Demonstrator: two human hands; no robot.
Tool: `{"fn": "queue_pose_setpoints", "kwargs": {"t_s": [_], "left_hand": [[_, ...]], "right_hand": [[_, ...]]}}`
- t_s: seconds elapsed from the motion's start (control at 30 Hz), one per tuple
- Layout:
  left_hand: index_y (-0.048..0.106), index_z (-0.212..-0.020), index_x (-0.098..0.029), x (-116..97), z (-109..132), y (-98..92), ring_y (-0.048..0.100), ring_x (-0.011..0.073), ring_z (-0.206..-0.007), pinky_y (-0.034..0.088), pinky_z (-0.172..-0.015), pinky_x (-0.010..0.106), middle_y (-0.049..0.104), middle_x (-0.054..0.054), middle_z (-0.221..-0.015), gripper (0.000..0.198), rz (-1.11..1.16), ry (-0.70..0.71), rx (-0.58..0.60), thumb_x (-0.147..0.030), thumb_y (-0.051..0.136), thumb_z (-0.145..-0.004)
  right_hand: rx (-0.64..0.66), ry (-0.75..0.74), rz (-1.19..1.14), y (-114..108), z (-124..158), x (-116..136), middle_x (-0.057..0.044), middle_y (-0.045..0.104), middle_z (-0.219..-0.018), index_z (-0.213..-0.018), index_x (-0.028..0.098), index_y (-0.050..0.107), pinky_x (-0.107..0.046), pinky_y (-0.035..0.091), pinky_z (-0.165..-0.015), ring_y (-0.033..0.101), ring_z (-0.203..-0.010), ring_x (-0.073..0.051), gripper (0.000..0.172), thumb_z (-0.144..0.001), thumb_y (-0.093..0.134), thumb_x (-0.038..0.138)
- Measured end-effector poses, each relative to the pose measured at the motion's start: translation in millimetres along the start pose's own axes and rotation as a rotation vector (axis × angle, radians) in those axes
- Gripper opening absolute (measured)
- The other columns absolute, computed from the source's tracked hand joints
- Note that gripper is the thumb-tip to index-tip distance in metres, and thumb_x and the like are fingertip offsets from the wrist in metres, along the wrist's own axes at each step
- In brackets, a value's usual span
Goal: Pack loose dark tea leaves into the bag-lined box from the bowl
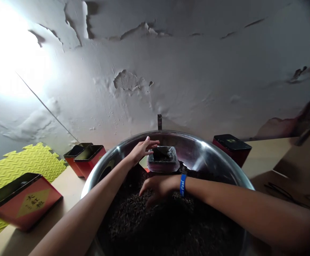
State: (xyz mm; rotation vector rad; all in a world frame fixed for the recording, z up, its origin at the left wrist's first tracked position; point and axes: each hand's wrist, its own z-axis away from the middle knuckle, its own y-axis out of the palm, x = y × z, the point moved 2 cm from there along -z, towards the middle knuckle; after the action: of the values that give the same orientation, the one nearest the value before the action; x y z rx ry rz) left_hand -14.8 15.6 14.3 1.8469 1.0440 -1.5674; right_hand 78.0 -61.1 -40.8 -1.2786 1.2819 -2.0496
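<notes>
A big steel bowl (225,156) holds a heap of dark, dry leaves that look like loose tea (128,213). Toward its far side stands a small squarish container (163,167) with clear plastic around its rim and a dark inside. My left hand (141,150) is at this container's left rim, its fingers stretched out; whether they touch the rim is hard to tell. Just in front of the container, my right hand (159,186), with a blue wristband (182,185) on the wrist, hangs low over the leaves. Its fingers point down and apart, the tips partly in shadow.
Left of the bowl are two open red tins (87,161) side by side and a larger labelled red tin (24,206). A black-lidded red tin (231,147) stands at right, near a cardboard box (301,160). Behind rises a peeling wall (184,81); yellow foam matting (29,160) lies left.
</notes>
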Motion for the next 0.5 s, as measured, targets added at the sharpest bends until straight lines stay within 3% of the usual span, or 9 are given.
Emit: {"fn": "queue_pose_setpoints", "kwargs": {"t_s": [0.07,0.13,0.23,0.33,0.4,0.5], "left_hand": [[0.060,-0.102,-0.015,0,-2,-2.0,0.045,0.0230,-0.110,0.041,-0.085,0.033,0.052,0.011,-0.118,0.053,-0.053,0.019,-0.034,-0.056,0.034,-0.080],[0.060,-0.097,-0.012,2,-5,-7.1,0.053,0.0206,-0.098,0.044,-0.079,0.030,0.058,0.012,-0.107,0.052,-0.166,0.039,-0.120,-0.054,0.033,-0.081],[0.060,-0.085,-0.013,4,-9,-20.9,0.057,0.0168,-0.074,0.045,-0.065,0.026,0.063,0.009,-0.083,0.041,-0.483,0.045,-0.311,-0.045,0.034,-0.082],[0.061,-0.076,-0.015,6,-8,-36.3,0.055,0.0160,-0.068,0.041,-0.062,0.025,0.062,0.006,-0.074,0.027,-0.857,0.020,-0.429,-0.033,0.041,-0.078],[0.062,-0.076,-0.015,11,-7,-45.4,0.055,0.0170,-0.070,0.039,-0.062,0.024,0.063,0.007,-0.075,0.024,-1.048,-0.113,-0.395,-0.031,0.043,-0.077],[0.062,-0.070,-0.011,28,-4,-57.7,0.056,0.0182,-0.062,0.040,-0.057,0.025,0.061,0.009,-0.062,0.029,-1.171,-0.451,-0.218,-0.034,0.045,-0.075]], "right_hand": [[0.131,0.084,0.052,12,-4,-6,-0.010,0.049,-0.119,-0.118,0.018,0.050,-0.030,0.038,-0.084,0.048,-0.103,-0.024,0.064,-0.064,0.060,0.051],[0.247,0.123,0.061,17,-7,-9,-0.010,0.046,-0.121,-0.121,0.017,0.046,-0.030,0.037,-0.085,0.046,-0.105,-0.024,0.070,-0.063,0.059,0.054],[0.330,0.108,0.075,17,-9,-11,-0.009,0.050,-0.116,-0.119,0.018,0.048,-0.027,0.040,-0.079,0.049,-0.101,-0.022,0.066,-0.064,0.060,0.051],[0.352,0.049,0.064,15,-10,-14,-0.005,0.055,-0.106,-0.110,0.019,0.055,-0.023,0.041,-0.072,0.052,-0.092,-0.019,0.054,-0.063,0.063,0.045],[0.342,0.005,0.035,14,-9,-15,-0.003,0.057,-0.102,-0.105,0.020,0.058,-0.021,0.040,-0.069,0.053,-0.088,-0.016,0.046,-0.064,0.063,0.040],[0.333,-0.008,0.005,12,-5,-13,-0.001,0.060,-0.096,-0.103,0.019,0.060,-0.018,0.039,-0.065,0.054,-0.081,-0.014,0.041,-0.065,0.064,0.034]]}}
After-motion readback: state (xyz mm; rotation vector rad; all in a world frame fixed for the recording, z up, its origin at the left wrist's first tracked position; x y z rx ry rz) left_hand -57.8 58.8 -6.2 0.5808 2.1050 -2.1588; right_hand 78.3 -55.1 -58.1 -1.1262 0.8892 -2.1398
